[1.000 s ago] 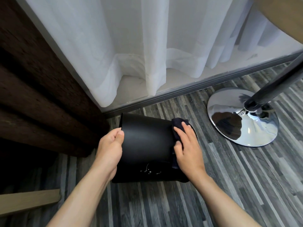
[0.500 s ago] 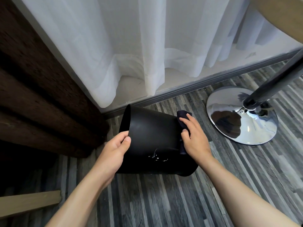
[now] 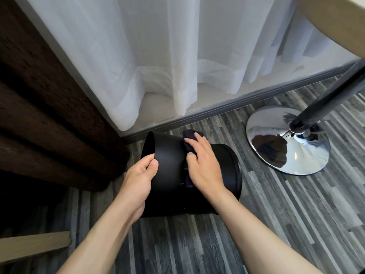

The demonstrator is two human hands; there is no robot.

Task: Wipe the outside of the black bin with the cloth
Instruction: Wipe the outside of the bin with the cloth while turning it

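Note:
The black bin [image 3: 169, 161] lies tipped on its side on the striped grey floor, its open mouth turned to the left and away from me. My left hand [image 3: 138, 178] grips the bin's rim, thumb on the outer wall. My right hand [image 3: 203, 165] presses a dark cloth [image 3: 190, 135] flat against the bin's upper wall; part of the cloth sticks out past my fingertips and the rest is hidden under my palm. A few pale specks show low on the bin's wall.
A chrome table base [image 3: 286, 141] with a dark pole [image 3: 324, 103] stands to the right. White sheer curtains [image 3: 158, 56] hang behind, a dark brown curtain [image 3: 49, 115] at the left. A pale wooden board [image 3: 33, 244] lies at the lower left.
The bin has tipped and turned further, its mouth swinging left. My right hand slid the cloth leftward across the wall, and my left hand shifted up onto the rim.

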